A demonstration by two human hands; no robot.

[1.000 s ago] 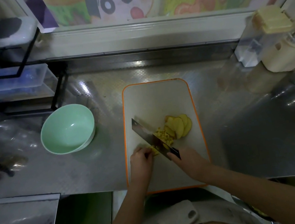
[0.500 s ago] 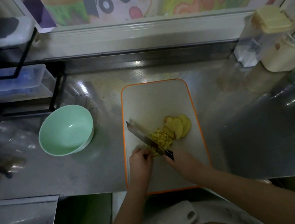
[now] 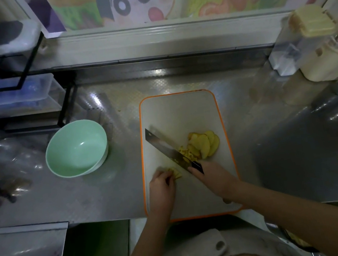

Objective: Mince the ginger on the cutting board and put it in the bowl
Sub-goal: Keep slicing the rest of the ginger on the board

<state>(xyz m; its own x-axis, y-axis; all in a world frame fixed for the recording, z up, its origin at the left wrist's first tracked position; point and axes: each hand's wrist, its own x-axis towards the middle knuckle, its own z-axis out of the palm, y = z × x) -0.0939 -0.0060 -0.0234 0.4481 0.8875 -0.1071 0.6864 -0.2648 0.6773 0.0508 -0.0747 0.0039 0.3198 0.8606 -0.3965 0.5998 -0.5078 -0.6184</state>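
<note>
On the cutting board (image 3: 178, 109), near its front edge, I see the left hand (image 3: 161, 185) with its fingers curled down on a few thin ginger strips (image 3: 175, 173), holding them still. The right hand (image 3: 211, 176) is wrapped tight round the handle of the knife (image 3: 166, 147). A moment ago the blade sat down on the strips. Now it has come up a little and leans over, so I see more of its shiny side, and the strips poke out on its left. I think one chop is done and the next is about to start. A little heap of small bits (image 3: 185, 152) lies just beside the blade on its right, touching the ginger slices (image 3: 206, 144), which are not cut up yet. The green bowl (image 3: 75, 149) sits to the left of the board, and I see no ginger in it. So I think there is much more chopping to do before any scooping.
</note>
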